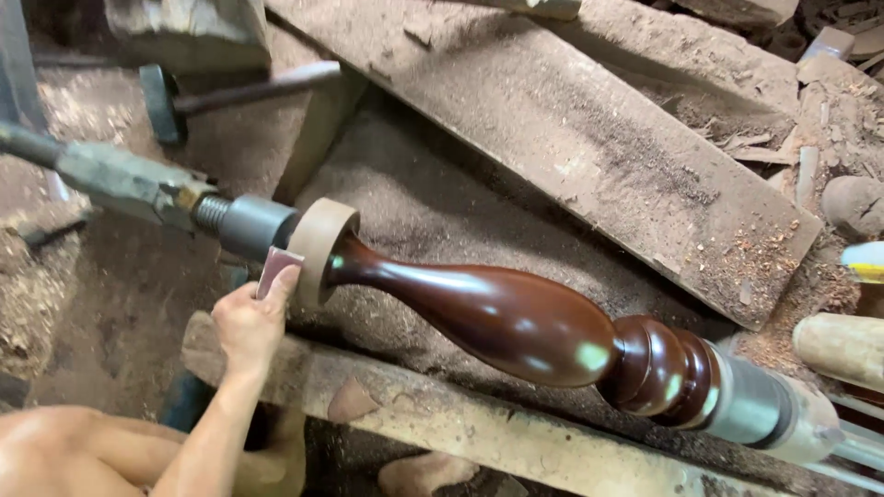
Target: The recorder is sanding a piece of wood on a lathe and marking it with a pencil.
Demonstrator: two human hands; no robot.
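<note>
Glossy dark-brown turned wooden spindle (497,317), vase-shaped with ringed beads at its 4 o'clock end, mounted across the frame's centre, running from 10 o'clock down to 4 o'clock. Pale unfinished wooden disc (320,248) at its 10 o'clock end, butted against a grey metal cylinder (253,225) and threaded shaft. At the 4 o'clock end, gripped in a grey metal chuck (755,410). Small folded piece of reddish-grey sandpaper (274,269) pressed against the disc's rim, pinched between thumb and fingers (281,283) of the left hand (247,322), closed tight on it; forearm reaching in from 7 o'clock. Right hand out of view. Below the spindle, a rough sawdust-coated wooden rail (460,423) running 9 to 4 o'clock. Above, a broad dusty wooden plank (589,138) slanting from 12 to 3 o'clock. Sawdust-covered bed (414,202) between them. Dark metal handwheel (161,103) at 11 o'clock.
</note>
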